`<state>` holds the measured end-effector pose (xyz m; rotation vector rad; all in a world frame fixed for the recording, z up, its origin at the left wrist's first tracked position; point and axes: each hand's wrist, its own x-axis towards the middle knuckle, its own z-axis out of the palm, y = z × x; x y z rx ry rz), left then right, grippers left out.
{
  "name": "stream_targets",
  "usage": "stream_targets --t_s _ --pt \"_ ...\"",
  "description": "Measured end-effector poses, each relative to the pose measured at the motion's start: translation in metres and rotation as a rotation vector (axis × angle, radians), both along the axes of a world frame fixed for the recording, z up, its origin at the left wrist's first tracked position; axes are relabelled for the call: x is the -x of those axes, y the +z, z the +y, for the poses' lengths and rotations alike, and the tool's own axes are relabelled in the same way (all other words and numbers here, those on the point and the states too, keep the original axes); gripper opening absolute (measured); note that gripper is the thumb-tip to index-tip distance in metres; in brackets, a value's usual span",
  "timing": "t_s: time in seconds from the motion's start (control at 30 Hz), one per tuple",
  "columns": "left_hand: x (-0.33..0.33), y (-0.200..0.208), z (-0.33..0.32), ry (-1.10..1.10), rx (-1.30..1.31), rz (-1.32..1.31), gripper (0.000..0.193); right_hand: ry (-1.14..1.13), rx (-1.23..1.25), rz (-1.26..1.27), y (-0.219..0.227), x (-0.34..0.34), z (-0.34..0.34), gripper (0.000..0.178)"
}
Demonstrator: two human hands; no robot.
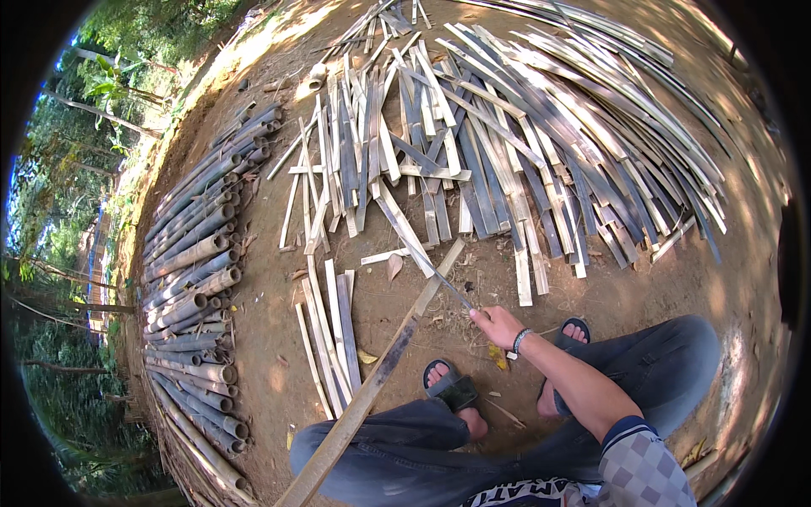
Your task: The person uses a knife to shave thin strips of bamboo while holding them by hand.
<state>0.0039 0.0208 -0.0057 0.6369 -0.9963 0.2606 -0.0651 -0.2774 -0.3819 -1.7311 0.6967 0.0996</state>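
My right hand [498, 327] is closed round the handle of a knife, in front of my right knee. The thin dark knife blade [455, 293] points away to the upper left, and its tip meets or overlaps a long bamboo strip [372, 389]. That strip slants from the lower edge, over my left leg, to the ground ahead. Its near end runs out of the picture. My left hand is not in view. Just beyond the knife tip lies another split bamboo piece [404, 228].
A wide spread of split bamboo strips [541, 160] covers the ground ahead. Whole bamboo poles [190, 270] are stacked at the left. Several loose strips [325, 329] lie left of centre. My sandalled feet [452, 386] rest on bare soil; trees [76, 169] stand beyond.
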Motion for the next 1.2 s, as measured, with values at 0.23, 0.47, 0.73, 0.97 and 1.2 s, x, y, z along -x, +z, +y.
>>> stream_targets --t_s 0.23,0.47,0.73,0.97,1.2 --pt "0.005 0.001 -0.002 0.126 -0.027 0.079 0.045 0.023 0.036 -0.016 0.024 -0.003 0.020 0.054" --pt "0.014 -0.001 -0.002 0.158 -0.040 0.116 0.045 0.215 0.015 -0.132 0.109 0.023 0.067 0.048" --pt "0.016 0.000 0.000 0.145 -0.053 0.136 0.045 0.058 0.039 -0.170 0.080 0.021 0.066 0.052" --pt "0.013 -0.001 0.010 0.281 -0.078 0.187 0.045 0.028 -0.049 -0.115 0.081 0.012 0.061 0.049" --pt "0.015 0.001 -0.003 0.267 -0.017 0.203 0.045 0.074 -0.041 -0.163 0.077 0.012 0.059 0.050"
